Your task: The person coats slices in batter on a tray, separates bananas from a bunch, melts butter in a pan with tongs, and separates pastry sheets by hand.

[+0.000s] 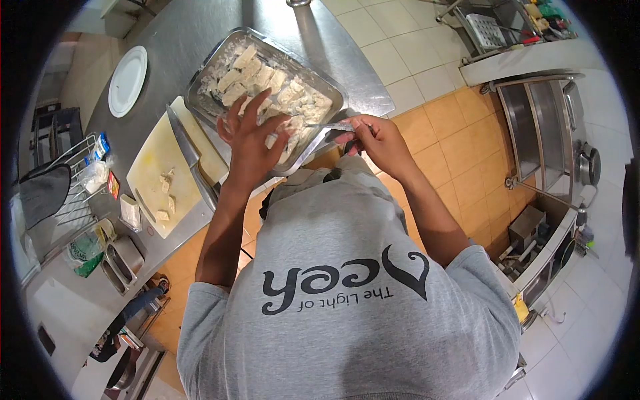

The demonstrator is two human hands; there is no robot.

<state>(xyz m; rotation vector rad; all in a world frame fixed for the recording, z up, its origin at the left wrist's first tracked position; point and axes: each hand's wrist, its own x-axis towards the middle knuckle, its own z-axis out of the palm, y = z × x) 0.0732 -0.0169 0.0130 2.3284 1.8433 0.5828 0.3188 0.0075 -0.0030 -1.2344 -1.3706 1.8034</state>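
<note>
My left hand [252,141] reaches over a metal tray [195,90] at its near side, fingers spread, fingertips at the pale coated pieces [252,70] inside. Whether the fingertips touch a piece is hard to tell. At the tray's right corner, my right hand [375,143] is closed round the handle of a thin metal utensil [328,126], whose tip points left over the tray among the pieces. The utensil's exact shape is unclear. Left of the tray, a large knife [182,135] lies on a cutting board [150,157] with a few small pale pieces [165,181].
A white plate [128,81] sits on the steel table [163,40]. Beyond the board are a pale block [130,212], a wire rack [77,193] and metal containers [125,261]. A person's leg [139,305] shows at lower left; a steel cabinet [543,133] stands right.
</note>
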